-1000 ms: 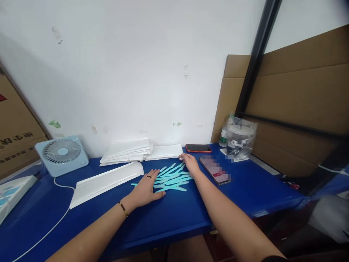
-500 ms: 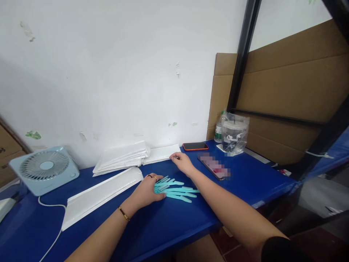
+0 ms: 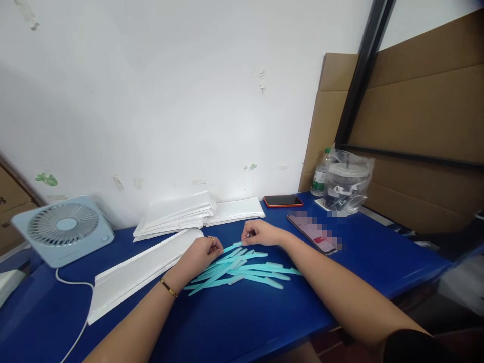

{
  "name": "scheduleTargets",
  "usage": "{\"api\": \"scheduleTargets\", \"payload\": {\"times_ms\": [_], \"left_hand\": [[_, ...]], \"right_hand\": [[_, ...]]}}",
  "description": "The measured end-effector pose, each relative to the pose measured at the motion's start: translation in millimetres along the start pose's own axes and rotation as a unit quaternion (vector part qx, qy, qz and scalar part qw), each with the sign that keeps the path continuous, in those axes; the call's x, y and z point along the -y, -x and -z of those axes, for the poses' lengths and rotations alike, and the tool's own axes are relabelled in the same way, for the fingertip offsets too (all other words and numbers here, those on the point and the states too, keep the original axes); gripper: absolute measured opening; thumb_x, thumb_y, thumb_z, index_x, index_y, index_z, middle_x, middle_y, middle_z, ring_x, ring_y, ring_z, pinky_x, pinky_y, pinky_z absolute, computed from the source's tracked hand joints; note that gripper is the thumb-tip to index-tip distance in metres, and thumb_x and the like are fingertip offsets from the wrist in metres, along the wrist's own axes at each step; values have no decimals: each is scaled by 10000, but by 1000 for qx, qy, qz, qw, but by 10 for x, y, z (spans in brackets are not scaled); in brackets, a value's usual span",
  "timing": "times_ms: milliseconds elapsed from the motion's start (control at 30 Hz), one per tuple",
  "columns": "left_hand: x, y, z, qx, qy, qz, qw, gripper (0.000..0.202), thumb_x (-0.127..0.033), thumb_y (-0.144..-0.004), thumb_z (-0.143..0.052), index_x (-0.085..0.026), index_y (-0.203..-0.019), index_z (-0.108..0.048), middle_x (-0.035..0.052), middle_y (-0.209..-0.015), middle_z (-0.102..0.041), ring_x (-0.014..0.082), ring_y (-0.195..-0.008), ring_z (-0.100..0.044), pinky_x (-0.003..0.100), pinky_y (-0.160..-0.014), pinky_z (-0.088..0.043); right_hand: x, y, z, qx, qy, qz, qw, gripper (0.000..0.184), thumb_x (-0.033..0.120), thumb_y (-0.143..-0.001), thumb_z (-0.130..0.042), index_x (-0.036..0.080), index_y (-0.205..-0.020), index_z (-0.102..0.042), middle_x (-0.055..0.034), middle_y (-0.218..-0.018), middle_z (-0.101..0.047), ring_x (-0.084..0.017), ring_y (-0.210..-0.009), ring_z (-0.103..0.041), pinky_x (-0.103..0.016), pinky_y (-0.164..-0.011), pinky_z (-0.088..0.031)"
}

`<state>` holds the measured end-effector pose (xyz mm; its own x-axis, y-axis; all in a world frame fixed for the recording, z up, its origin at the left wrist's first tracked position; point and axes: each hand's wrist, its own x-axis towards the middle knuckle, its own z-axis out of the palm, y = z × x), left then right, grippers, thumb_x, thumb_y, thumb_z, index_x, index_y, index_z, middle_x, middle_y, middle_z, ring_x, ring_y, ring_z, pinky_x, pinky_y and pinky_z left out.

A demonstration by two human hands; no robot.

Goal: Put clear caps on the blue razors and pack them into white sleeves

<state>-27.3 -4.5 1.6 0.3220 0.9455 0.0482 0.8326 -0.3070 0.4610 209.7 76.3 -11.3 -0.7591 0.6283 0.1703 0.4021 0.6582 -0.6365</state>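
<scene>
Between my two hands lies a turquoise eyebrow razor (image 3: pixel 231 247) with a pale capped end. My left hand (image 3: pixel 200 256) is closed on its handle end, the fingertips pinched together. At the capped end, my right hand (image 3: pixel 261 233) pinches with thumb and finger; its fingertips partly cover the tip. Just below the hands, a loose pile of several more turquoise eyebrow razors (image 3: pixel 242 269) fans out across the blue table (image 3: pixel 227 322). Left of my left hand, a long white padded mailer (image 3: pixel 139 275) lies flat.
Stacked white mailers (image 3: pixel 174 214) lie along the wall, beside more white mailers (image 3: pixel 234 209). A blue fan (image 3: pixel 66 224) with a cable stands left. An orange-edged phone (image 3: pixel 283 200), another phone (image 3: pixel 312 234), a bottle (image 3: pixel 319 176) and a bagged cup (image 3: pixel 348 184) are right.
My left hand has let the bunch of razors spread on the table and now pinches one. My right hand has come down from the mailers to that razor's capped end. The view has shifted.
</scene>
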Motion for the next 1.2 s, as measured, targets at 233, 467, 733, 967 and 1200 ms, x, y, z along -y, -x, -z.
{"api": "scheduleTargets", "payload": {"times_ms": [233, 467, 733, 967, 1200], "left_hand": [[31, -19, -23, -70, -52, 4, 996, 202, -354, -810, -466, -217, -865, -604, 33, -822, -631, 190, -765, -573, 294, -677, -400], [-57, 75, 6, 15, -14, 29, 999, 247, -443, -748, -526, -213, -771, -616, 18, -744, -622, 171, -692, -570, 259, -588, -390], [-41, 46, -39, 7, -39, 46, 998, 221, -392, -783, -478, -215, -759, -608, 14, -701, -633, 169, -649, -559, 258, -550, -334], [-17, 22, 31, -44, -74, 40, 995, 213, -390, -785, -493, -220, -815, -619, 27, -801, -636, 187, -744, -573, 279, -616, -371], [-125, 90, -18, 23, -35, 21, 999, 263, -453, -745, -523, -217, -818, -614, 15, -792, -622, 169, -719, -562, 251, -570, -360]], "right_hand": [[-143, 67, 127, -99, 25, -46, 994, 161, 291, -687, -698, 181, -805, -697, -30, -821, -589, -132, -702, -531, -229, -623, -401], [183, 12, -55, -28, 46, 46, 997, 180, 315, -708, -694, 204, -849, -706, -28, -830, -570, -132, -728, -527, -225, -615, -387], [161, -10, -79, -3, 4, -11, 1000, 162, 324, -681, -697, 179, -755, -692, -22, -813, -581, -112, -662, -517, -205, -561, -385], [-27, 51, 115, -85, 3, -89, 992, 138, 292, -641, -716, 179, -717, -705, -20, -736, -653, -142, -686, -558, -216, -588, -392], [203, 63, 6, 18, 23, -10, 1000, 210, 360, -628, -728, 194, -756, -722, -20, -776, -626, -133, -693, -540, -210, -568, -375]]}}
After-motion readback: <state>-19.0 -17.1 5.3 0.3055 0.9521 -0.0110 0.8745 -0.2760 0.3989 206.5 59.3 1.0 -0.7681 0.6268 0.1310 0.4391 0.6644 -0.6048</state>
